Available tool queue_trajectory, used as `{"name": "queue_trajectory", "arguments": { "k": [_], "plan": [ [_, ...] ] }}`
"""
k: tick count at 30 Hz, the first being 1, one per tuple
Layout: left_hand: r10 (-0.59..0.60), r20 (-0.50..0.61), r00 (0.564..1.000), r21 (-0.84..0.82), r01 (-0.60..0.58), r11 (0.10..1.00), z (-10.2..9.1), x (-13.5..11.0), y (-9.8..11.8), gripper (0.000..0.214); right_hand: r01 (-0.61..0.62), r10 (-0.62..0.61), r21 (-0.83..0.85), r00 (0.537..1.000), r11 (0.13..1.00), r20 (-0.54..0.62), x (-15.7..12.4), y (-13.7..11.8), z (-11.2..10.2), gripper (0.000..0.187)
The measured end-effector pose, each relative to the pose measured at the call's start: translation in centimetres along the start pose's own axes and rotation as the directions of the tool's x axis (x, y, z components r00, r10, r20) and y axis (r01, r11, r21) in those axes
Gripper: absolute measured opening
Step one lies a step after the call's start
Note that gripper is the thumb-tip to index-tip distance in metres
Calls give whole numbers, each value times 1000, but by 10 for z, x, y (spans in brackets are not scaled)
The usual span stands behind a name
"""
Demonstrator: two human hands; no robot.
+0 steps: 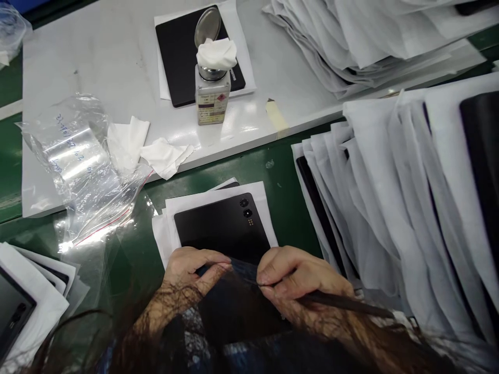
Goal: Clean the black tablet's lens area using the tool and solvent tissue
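A black tablet lies face down on white paper sheets, its camera bump at the far corner. My left hand pinches a thin, dark bluish film at the tablet's near edge. My right hand is shut on dark tweezers, whose tip reaches the same film between my hands. Strands of hair hang across the bottom of the view and hide the tablet's near part.
Stacks of dark tablets in white paper sleeves rise at the right and far right. A dispenser bottle with a wipe on top stands on a white board. A plastic zip bag and crumpled wipes lie at the left.
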State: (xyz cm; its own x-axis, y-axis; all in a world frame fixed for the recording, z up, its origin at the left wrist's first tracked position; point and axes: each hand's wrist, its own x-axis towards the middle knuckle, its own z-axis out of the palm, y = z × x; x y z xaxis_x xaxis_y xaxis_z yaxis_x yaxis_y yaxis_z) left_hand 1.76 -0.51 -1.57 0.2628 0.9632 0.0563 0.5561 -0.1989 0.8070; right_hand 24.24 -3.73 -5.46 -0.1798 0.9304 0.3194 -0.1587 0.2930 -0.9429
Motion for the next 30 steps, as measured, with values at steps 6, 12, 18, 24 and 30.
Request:
{"name": "queue_trajectory", "arguments": {
  "k": [6,12,18,24,30],
  "plan": [
    [2,-14,1000,47,-2,999,1,1,2,14,-165,233,184,855,969,-463,17,37,-17,30],
    [-3,2,1000,107,3,994,0,-1,1,18,-263,362,268,813,927,-456,18,61,-19,41],
    [-39,89,995,147,25,989,-2,-5,-3,11,-248,330,226,802,942,-498,14,67,-7,42],
    [-56,96,994,158,40,987,-3,-6,-2,11,-255,298,155,827,954,-476,12,69,-10,41],
    [-29,79,996,142,18,990,-2,-3,-1,14,-272,307,145,803,951,-511,11,70,-9,44]
  ]
}}
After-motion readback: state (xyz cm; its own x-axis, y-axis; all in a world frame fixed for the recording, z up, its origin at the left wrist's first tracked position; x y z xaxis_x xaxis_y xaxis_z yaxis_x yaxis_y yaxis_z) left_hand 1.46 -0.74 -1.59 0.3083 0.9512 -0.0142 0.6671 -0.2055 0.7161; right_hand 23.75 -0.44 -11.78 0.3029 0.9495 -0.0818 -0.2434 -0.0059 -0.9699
